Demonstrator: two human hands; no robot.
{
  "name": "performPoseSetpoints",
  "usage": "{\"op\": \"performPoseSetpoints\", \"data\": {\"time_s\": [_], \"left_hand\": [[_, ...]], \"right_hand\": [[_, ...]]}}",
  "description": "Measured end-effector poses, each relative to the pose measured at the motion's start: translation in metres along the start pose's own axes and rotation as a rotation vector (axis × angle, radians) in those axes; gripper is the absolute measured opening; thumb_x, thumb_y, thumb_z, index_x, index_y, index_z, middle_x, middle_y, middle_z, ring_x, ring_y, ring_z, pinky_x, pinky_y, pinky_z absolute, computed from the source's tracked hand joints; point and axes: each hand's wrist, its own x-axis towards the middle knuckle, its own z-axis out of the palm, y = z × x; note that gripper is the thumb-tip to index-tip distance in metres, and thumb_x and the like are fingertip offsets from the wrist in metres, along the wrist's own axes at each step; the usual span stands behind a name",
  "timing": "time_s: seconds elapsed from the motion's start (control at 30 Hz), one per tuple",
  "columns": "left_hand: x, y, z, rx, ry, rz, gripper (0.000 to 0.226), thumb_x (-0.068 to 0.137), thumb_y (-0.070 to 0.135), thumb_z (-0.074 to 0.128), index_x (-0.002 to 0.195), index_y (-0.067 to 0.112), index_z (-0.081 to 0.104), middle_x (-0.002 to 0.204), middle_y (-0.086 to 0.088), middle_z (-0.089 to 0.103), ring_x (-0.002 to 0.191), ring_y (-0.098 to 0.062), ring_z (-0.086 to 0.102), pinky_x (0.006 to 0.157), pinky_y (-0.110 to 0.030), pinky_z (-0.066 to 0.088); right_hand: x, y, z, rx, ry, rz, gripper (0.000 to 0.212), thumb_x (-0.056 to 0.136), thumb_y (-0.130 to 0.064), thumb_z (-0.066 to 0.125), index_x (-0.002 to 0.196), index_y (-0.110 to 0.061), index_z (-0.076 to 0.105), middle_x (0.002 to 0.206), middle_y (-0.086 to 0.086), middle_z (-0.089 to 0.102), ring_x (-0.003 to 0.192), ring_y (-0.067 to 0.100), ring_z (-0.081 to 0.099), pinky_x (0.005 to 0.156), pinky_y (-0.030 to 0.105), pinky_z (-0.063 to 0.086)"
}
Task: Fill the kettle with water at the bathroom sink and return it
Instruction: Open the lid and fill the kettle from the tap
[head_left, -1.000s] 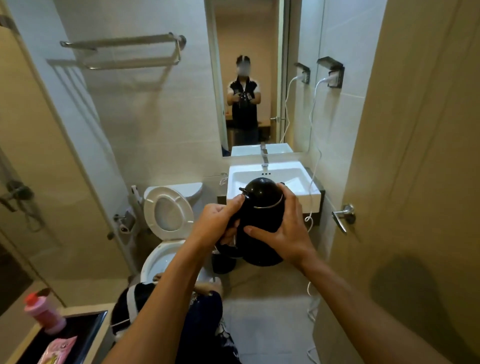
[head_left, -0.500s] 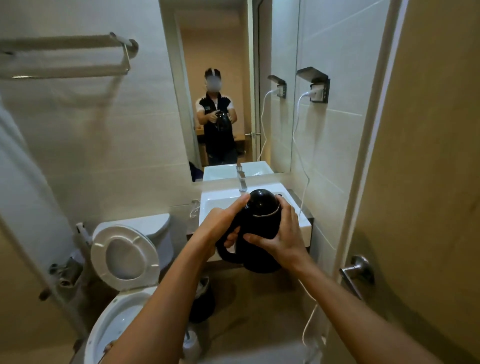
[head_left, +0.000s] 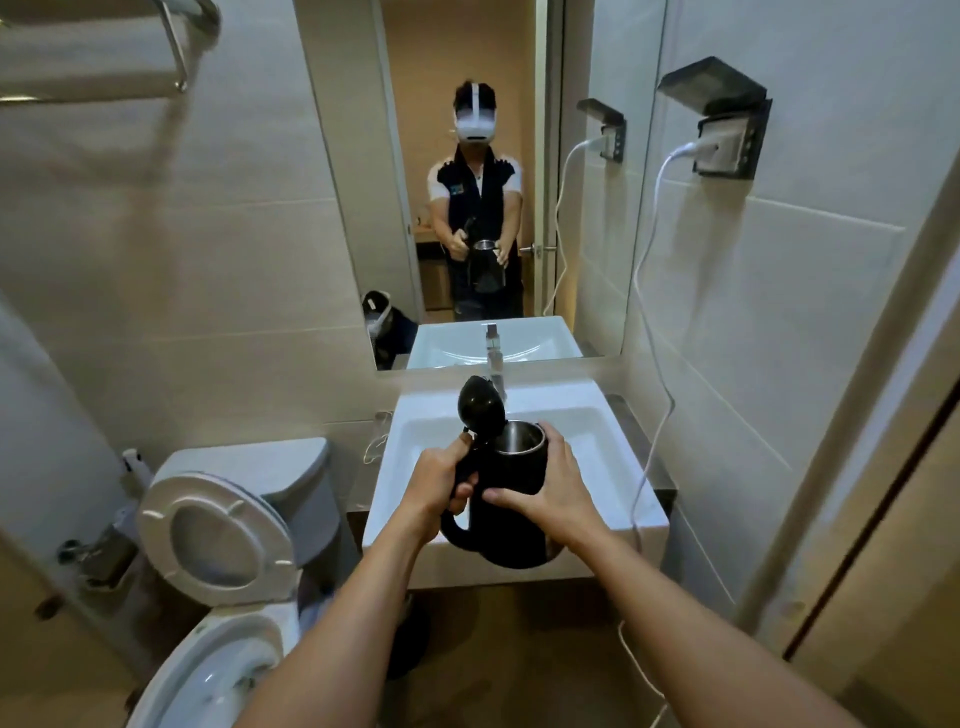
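Kettle (head_left: 506, 499) held in 2 hands over the front of the sink (head_left: 613, 467), lid (head_left: 480, 404) flipped up.

Left hand (head_left: 439, 486) wrapped shut around the handle, right hand (head_left: 550, 488) cupping the smooth side, fingers spread. Probably light and rigid while empty, heavier once filled; best carried by the handle, slick wall only steadied.

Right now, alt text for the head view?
Both hands hold a black kettle with its lid open over a white sink: left hand on the handle, right hand on the body. A faucet and mirror lie ahead, toilet to the left.
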Motion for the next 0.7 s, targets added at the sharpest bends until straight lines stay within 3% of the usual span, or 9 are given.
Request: {"op": "performPoseSetpoints", "data": {"time_s": [0.13,0.23,0.43,0.53,0.7], "left_hand": [[0.061,-0.017,0.0,0.001,-0.002,-0.05,0.043,0.097,0.041,0.05,0.066,0.011,0.052,0.053,-0.003,0.048,0.04,-0.011,0.029,0.041,-0.024,0.018],[0.111,-0.033,-0.004,0.004,-0.013,-0.083,0.044,0.098,0.039,0.049,0.065,0.01,0.052,0.05,-0.003,0.047,0.039,-0.011,0.029,0.041,-0.023,0.018],[0.218,-0.069,-0.023,0.039,-0.047,-0.15,0.05,0.099,0.042,0.049,0.059,0.011,0.049,0.046,-0.001,0.045,0.039,-0.012,0.03,0.043,-0.025,0.021],[0.26,-0.088,-0.031,0.051,-0.068,-0.191,0.053,0.1,0.043,0.048,0.058,0.011,0.048,0.045,-0.001,0.045,0.039,-0.012,0.031,0.044,-0.025,0.022],[0.31,-0.122,-0.036,0.055,-0.08,-0.257,0.053,0.097,0.047,0.051,0.06,0.01,0.05,0.052,-0.007,0.047,0.041,-0.014,0.032,0.044,-0.023,0.024]], "right_hand": [[0.053,0.028,0.007,-0.034,-0.054,0.053,0.121,0.058,-0.062,0.086,0.155,-0.03,0.022,0.154,-0.003,0.036,0.145,0.019,0.035,0.12,0.042,0.037],[0.097,0.049,0.011,-0.047,-0.128,0.09,0.109,0.062,-0.06,0.085,0.15,-0.034,0.027,0.151,-0.004,0.038,0.144,0.02,0.037,0.119,0.042,0.038],[0.214,0.092,0.007,-0.164,-0.12,0.171,0.083,0.097,-0.059,0.056,0.162,-0.022,0.022,0.169,0.005,0.024,0.158,0.024,0.021,0.126,0.041,0.022],[0.275,0.102,0.01,-0.27,-0.099,0.147,0.077,0.1,-0.056,0.052,0.162,-0.018,0.026,0.17,0.007,0.023,0.158,0.026,0.02,0.127,0.04,0.02],[0.354,0.111,0.031,-0.449,-0.212,0.027,0.076,0.101,-0.054,0.051,0.162,-0.018,0.025,0.172,0.008,0.018,0.161,0.027,0.012,0.13,0.046,0.018]]}}
